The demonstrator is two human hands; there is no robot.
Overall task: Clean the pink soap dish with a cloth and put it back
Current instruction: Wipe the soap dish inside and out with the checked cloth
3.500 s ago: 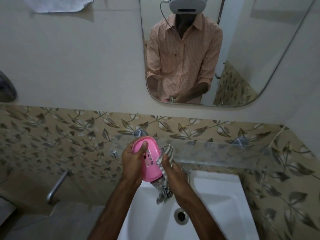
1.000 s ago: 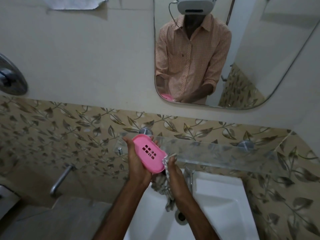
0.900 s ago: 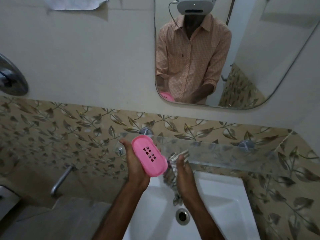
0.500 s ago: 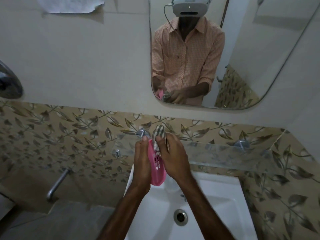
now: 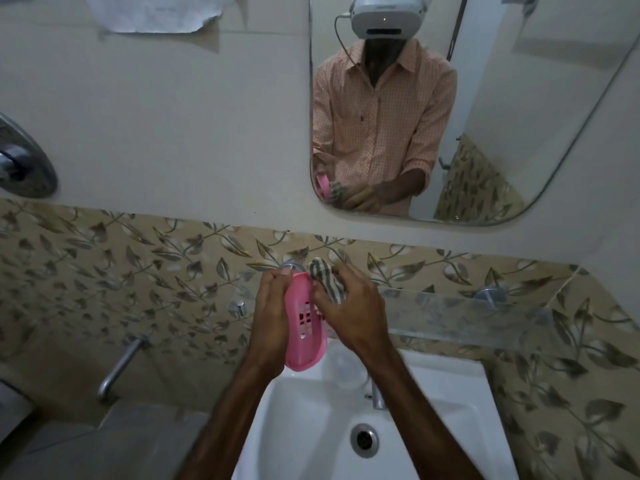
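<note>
Dish: the pink dish (image 5: 304, 332) is held on edge above the sink (image 5: 311, 427), long axis running away from the camera, its slotted drain holes showing near the middle.
Left hand: the left hand (image 5: 268, 317) grips the dish from the left; its fingers (image 5: 277, 277) are curled together over the far end and clamped on the rim.
Cloth: a striped cloth (image 5: 325, 280) is bunched against the far right side of the dish, touching it.
Right hand: the right hand (image 5: 349, 313) holds the cloth; its fingers (image 5: 320, 299) are closed on the bunch and press it to the dish.
Shelf: a glass shelf (image 5: 467, 317) runs along the wall just behind the hands, on round metal mounts.
Tap: a small metal tap (image 5: 379, 396) stands at the sink's back edge, partly hidden by the right forearm.
Mirror: the mirror (image 5: 519, 116) above shows a person in a checked shirt, with the dish and cloth reflected.
Wall: leaf-patterned tiles (image 5: 121, 271) below, plain above; a paper sheet (image 5: 152, 12) at the top.
Writing: none can be read.
</note>
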